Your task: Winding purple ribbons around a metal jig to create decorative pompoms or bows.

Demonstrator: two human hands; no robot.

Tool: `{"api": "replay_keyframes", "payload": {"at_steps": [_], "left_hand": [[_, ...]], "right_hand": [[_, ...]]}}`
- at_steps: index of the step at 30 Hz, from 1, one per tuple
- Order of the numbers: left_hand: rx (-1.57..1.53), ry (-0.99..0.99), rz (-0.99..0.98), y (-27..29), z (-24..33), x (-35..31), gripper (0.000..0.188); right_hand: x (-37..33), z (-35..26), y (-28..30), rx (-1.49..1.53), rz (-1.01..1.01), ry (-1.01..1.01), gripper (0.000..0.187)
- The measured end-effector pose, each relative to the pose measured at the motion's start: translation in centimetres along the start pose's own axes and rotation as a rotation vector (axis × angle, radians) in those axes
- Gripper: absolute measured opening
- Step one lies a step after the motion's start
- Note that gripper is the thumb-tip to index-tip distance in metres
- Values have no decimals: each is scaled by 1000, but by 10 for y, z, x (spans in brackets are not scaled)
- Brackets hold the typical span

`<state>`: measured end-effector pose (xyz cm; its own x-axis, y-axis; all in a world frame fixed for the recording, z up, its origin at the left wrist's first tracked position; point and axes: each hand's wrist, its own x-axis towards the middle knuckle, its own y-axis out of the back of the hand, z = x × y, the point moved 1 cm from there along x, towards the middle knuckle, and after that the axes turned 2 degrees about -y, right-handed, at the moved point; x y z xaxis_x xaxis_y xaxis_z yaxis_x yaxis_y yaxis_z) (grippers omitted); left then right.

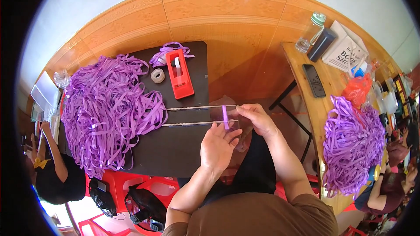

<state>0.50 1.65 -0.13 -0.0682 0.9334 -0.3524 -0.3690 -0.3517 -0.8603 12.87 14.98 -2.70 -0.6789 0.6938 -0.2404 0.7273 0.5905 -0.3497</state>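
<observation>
Two thin pale rods (192, 108) stick out side by side past the right edge of the dark table. A short purple ribbon band (225, 117) spans both rods near their free ends. My left hand (217, 146) is palm up below the lower rod, fingers spread, the fingertips close to the band. At the tip of the upper rod, my right hand (257, 118) has its thumb and forefinger pressed together; what lies between them is too small to tell. A big heap of purple ribbon (105, 109) covers the rods' left ends.
On the dark table (148, 153) are a red tape dispenser (180, 76), a tape roll (157, 75) and a small ribbon bundle (164, 57). The wooden table (302, 78) at right carries a phone (313, 81), bottle, bag and another ribbon heap (354, 148). People sit at both sides.
</observation>
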Motion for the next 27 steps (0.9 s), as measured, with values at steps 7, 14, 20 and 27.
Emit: {"api": "replay_keyframes", "payload": {"at_steps": [7,14,20,27], "left_hand": [[6,0,-7,-1,0,1,54],[-11,-1,-13,-2,1,-1,55],[-22,9,-32,3,-1,1,55],[-22,10,-41,2,1,1,56]], "right_hand": [[8,13,8,-54,-7,32,16],[20,30,-1,112,-131,-88,11],[44,57,-15,304,-235,-156,9],[55,64,-24,432,-460,-59,15]]}}
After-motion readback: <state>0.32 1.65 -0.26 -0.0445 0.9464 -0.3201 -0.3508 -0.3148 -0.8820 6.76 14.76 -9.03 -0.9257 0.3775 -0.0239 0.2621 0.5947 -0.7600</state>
